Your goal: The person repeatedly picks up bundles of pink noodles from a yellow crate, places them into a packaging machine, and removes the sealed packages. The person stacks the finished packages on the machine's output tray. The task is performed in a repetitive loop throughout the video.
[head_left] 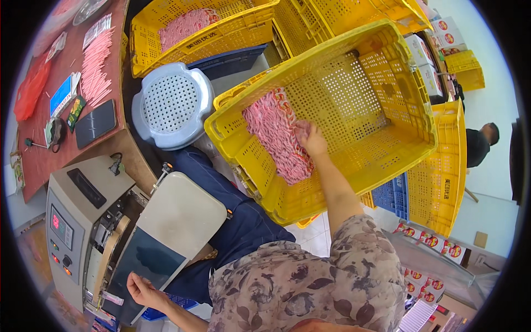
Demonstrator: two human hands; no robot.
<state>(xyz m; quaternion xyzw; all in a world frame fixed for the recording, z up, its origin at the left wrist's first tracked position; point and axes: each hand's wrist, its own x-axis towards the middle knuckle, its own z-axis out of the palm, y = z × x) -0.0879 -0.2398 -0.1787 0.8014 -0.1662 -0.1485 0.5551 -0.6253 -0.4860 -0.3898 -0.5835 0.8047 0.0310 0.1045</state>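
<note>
My right hand (313, 139) reaches into a tilted yellow crate (412, 83). Its fingers are closed at the edge of a dense stack of small pink-and-white striped packets (271, 133), seemingly on one of them. That stack fills the left part of the crate. Lower left, my left hand (145, 290) hovers by a beige sealing machine (77, 221) with a display, lit buttons and a round brass-coloured wheel. Its fingers are curled together; anything between them is too small to make out. Beneath that hand lies the machine's dark belt (146, 260). A small pink packet (113, 299) lies at the belt's edge.
A beige plate (182, 202) juts from the machine. On the red table (61, 160) lie a phone (95, 124) and many pink sticks (96, 72). Beside it stands a grey-blue stool (170, 102). Another yellow crate (221, 41) holds similar packets. A person (480, 145) is far right.
</note>
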